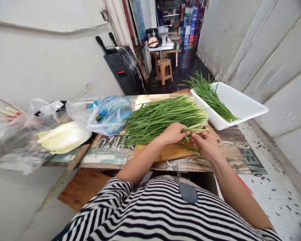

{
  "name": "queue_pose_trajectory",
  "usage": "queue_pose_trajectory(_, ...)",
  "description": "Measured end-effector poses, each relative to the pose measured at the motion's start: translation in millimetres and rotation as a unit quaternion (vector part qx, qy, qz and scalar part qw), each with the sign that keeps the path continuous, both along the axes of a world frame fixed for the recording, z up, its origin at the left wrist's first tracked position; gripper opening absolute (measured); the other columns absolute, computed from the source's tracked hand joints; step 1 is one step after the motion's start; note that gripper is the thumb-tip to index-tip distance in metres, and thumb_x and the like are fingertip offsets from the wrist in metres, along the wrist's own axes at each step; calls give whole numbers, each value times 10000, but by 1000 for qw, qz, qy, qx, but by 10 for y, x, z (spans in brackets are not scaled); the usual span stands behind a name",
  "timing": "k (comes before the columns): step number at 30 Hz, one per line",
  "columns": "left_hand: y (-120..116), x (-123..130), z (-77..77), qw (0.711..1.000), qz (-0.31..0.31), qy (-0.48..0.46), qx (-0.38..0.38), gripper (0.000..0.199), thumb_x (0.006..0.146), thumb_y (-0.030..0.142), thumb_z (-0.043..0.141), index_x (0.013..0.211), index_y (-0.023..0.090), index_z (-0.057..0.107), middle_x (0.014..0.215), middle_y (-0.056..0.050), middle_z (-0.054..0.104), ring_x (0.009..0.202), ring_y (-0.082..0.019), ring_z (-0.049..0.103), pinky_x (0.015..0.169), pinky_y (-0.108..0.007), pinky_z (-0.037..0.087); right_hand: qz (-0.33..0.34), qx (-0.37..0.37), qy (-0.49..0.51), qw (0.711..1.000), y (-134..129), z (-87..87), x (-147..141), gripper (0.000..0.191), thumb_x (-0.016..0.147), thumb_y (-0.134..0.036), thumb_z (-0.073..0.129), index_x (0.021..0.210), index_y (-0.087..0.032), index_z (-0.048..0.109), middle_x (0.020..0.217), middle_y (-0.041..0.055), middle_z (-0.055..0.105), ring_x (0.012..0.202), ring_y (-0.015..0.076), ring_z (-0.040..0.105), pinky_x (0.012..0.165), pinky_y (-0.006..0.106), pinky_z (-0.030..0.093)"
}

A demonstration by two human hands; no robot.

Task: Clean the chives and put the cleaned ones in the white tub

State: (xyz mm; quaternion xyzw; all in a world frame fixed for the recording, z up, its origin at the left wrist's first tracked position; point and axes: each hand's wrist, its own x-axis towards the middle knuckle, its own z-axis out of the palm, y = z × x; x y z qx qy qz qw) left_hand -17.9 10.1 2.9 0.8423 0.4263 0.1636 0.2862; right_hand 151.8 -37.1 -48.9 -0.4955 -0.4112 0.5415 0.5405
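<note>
A thick heap of green garlic chives (163, 115) lies across a wooden cutting board (165, 154), its pale stem ends pointing right. At the heap's near right edge my left hand (175, 133) is closed around a few chive stems. Close beside it, my right hand (205, 142) pinches at the pale ends of those stems, thumb and fingers together. More chives (213, 95) rest in a white plastic tub (240, 100) at the right, leaves over its far left rim.
Left of the heap lie a clear bag with blue netting (112, 115), a Chinese cabbage (65, 137) and a bag of skewers (12, 113). A knife handle (79, 156) juts over the table's near edge. Behind the table are a black case (125, 67) and a stool (165, 71).
</note>
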Motion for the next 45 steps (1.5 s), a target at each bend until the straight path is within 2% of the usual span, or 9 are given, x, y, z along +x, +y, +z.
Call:
queue_pose_trajectory(5,32,-33,-22,1000,11,-14,7,264,886,273,529,852,114,738,750,-15,696,684,-117,551,622,-204,344,-4,-18,26,999,45,32,-49,387,531,-476,858,681,-176,665,652,21,670,574,126,588,493,243,463)
queue_pose_trajectory(17,33,-45,8,994,67,-66,-58,306,878,337,530,727,120,685,518,21,593,496,-93,512,564,-208,353,21,-25,-42,999,40,24,-113,332,557,-477,801,675,-196,670,570,11,646,484,131,546,384,238,398)
queue_pose_trajectory(21,56,-65,17,992,86,-67,-65,288,874,333,533,857,122,728,510,31,590,478,-99,487,548,-216,349,9,6,-138,990,8,-15,31,266,648,-450,714,746,-204,685,621,27,673,487,147,552,427,282,433)
queue_pose_trajectory(23,68,-65,15,993,90,-65,-43,281,869,326,544,884,122,736,519,33,586,501,-105,483,563,-222,350,-3,79,-251,965,-14,-13,122,235,685,-403,676,811,-207,707,749,48,714,580,174,608,538,326,497)
queue_pose_trajectory(26,82,-56,0,994,84,-63,8,268,864,317,559,814,114,728,595,15,617,590,-116,507,619,-229,363,-69,195,-416,886,-49,53,226,174,756,-364,629,696,-214,693,905,79,718,804,233,656,772,407,522)
queue_pose_trajectory(30,73,-36,-16,996,72,-38,36,322,888,343,535,738,113,703,616,9,602,602,-115,489,602,-231,337,-191,279,-500,797,-22,219,278,231,813,-378,639,665,-200,649,1015,129,659,991,277,613,918,453,471)
queue_pose_trajectory(35,11,-14,7,996,49,-19,76,262,899,280,532,841,126,735,727,-25,688,676,-136,571,652,-236,382,-74,354,-545,756,183,325,293,171,827,-346,650,919,-218,716,1276,122,565,1203,315,484,1019,524,381)
queue_pose_trajectory(40,-29,-12,49,995,10,7,94,241,902,274,554,979,154,748,931,-68,745,848,-179,646,749,-248,430,25,367,-501,784,282,273,258,148,851,-271,587,854,-246,733,1213,82,613,1165,285,511,1016,502,387)
queue_pose_trajectory(45,-10,-21,3,997,-1,22,78,222,885,288,595,912,156,771,878,-71,752,807,-176,652,722,-242,429,-18,298,-356,886,270,220,166,153,834,-319,598,778,-210,689,1114,93,646,1066,239,596,952,427,452)
